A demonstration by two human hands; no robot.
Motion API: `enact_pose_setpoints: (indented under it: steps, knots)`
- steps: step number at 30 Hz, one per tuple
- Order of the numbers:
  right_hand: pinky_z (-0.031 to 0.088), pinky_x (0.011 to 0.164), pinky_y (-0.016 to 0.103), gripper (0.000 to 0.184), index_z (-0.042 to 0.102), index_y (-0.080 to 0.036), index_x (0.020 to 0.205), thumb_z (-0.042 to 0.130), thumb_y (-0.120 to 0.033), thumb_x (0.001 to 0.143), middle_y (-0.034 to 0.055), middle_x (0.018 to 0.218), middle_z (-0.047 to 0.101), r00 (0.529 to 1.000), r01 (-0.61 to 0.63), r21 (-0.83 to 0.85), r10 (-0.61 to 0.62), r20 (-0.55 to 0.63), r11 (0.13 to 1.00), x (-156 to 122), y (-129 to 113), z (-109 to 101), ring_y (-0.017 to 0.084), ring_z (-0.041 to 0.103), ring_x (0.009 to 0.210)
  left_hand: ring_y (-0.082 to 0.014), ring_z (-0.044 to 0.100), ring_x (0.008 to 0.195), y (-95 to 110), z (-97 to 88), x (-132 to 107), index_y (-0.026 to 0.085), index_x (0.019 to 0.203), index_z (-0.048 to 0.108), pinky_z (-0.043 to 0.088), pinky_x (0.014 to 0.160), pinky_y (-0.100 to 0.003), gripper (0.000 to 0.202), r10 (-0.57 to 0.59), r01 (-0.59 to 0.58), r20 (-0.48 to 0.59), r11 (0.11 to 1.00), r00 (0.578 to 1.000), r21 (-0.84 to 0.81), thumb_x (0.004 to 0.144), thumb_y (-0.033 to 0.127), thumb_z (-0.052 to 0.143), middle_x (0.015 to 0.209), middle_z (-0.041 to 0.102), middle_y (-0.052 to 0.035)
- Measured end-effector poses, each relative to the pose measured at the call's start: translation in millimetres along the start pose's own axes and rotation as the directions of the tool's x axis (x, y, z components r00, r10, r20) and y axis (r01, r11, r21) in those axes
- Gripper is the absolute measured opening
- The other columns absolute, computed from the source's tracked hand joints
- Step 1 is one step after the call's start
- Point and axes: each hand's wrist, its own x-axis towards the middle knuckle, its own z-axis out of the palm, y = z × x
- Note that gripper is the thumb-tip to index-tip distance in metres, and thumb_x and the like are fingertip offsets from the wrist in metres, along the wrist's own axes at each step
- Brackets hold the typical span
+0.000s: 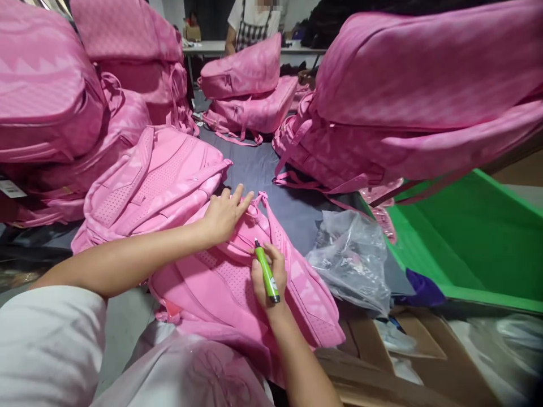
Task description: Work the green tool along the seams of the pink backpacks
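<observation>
A pink backpack [224,294] lies in front of me with its padded back panel and straps facing up. My left hand [224,215] rests on its top end near the handle loop, fingers spread. In my right hand [271,271] is a green pen-shaped tool [266,271] with a dark narrow tip and a black end. Its tip points away from me, just over the backpack's upper part. I cannot tell whether the tip touches the fabric. Beside this bag on the left lies another pink backpack [169,164], also straps up.
Pink backpacks are stacked at the left [46,85], at the back [241,73] and at the right [424,73] of the grey table [241,161]. A clear plastic bag [352,260], a green bin [479,243] and a cardboard box [424,339] are on the right. A person [254,25] stands beyond.
</observation>
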Motion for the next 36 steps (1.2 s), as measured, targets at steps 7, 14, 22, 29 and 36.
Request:
enact_pose_setpoints:
  steps: [7, 14, 22, 29, 36]
  knots:
    - [0.061, 0.083, 0.035, 0.02, 0.064, -0.023, 0.111, 0.064, -0.031, 0.093, 0.0047, 0.098, 0.077, 0.985, -0.157, 0.001, 0.157, 0.075, 0.988, 24, -1, -16, 0.021, 0.075, 0.089, -0.0327, 0.05, 0.12, -1, 1.2, -4, 0.017, 0.16, 0.022, 0.054, 0.084, -0.04, 0.084, 0.027, -0.028, -0.055, 0.999, 0.998, -0.029, 0.087, 0.031, 0.063, 0.157, 0.037, -0.0173]
    - [0.059, 0.084, 0.036, 0.033, 0.069, -0.022, 0.125, 0.062, -0.034, 0.095, 0.0085, 0.109, 0.076, 0.989, -0.146, -0.163, 0.143, -0.029, 0.976, 43, 4, -30, 0.021, 0.075, 0.085, -0.0308, 0.048, 0.121, -1, 3.8, 1, 0.017, 0.16, 0.02, 0.052, 0.084, -0.038, 0.077, 0.021, -0.022, -0.018, 0.998, 1.0, -0.058, 0.092, 0.026, 0.055, 0.156, 0.037, -0.0169]
    - [0.042, 0.106, 0.059, 0.078, 0.043, -0.021, 0.147, 0.076, -0.051, 0.083, 0.0202, 0.142, 0.055, 0.932, -0.023, -0.628, 0.244, 0.268, 0.778, 85, 6, -3, 0.039, 0.048, 0.135, -0.0322, 0.042, 0.133, -2, 7.7, 4, 0.02, 0.16, 0.016, 0.05, 0.096, -0.041, 0.083, -0.013, 0.015, 0.019, 0.996, 1.0, -0.091, 0.092, 0.034, 0.061, 0.168, 0.016, -0.0169]
    - [0.044, 0.1, 0.062, 0.097, 0.032, -0.015, 0.153, 0.085, -0.04, 0.077, 0.0311, 0.149, 0.043, 0.883, 0.011, -0.76, 0.351, 0.313, 0.65, 94, 5, 22, 0.046, 0.046, 0.134, -0.0339, 0.046, 0.13, 0, 15.5, 7, 0.017, 0.16, 0.021, 0.052, 0.091, -0.041, 0.076, -0.015, 0.014, -0.003, 0.996, 1.0, -0.087, 0.094, 0.028, 0.057, 0.167, 0.02, -0.0189]
    - [0.048, 0.097, 0.056, 0.088, 0.035, -0.016, 0.152, 0.079, -0.021, 0.076, 0.0259, 0.145, 0.05, 0.887, 0.036, -0.764, 0.331, 0.322, 0.644, 93, 1, 14, 0.042, 0.051, 0.13, -0.0332, 0.047, 0.129, 0, 14.1, 7, 0.018, 0.159, 0.022, 0.053, 0.09, -0.041, 0.074, -0.006, 0.004, -0.019, 0.998, 1.0, -0.068, 0.094, 0.029, 0.055, 0.165, 0.025, -0.0181]
